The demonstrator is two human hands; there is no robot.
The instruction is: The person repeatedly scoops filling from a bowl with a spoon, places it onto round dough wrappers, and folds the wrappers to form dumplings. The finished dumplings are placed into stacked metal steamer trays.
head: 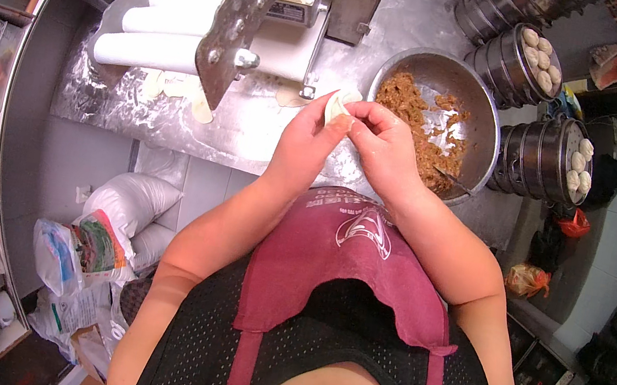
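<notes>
Between my hands is a folded piece of thin white dough. My left hand supports it from the left, with the thumb against its near side. My right hand pinches its right edge between thumb and fingers. Whether filling lies inside the dough is hidden. Just right of my hands stands a large metal bowl with brown minced filling spread around its inside. A thin utensil leans on the bowl's near right rim. Flat dough rounds lie on the floured metal table to the left.
A dough machine with white rollers and a bolted metal plate rises over the table's left side. Stacked metal steamers holding shaped buns stand at the right. Full sacks sit below on the left.
</notes>
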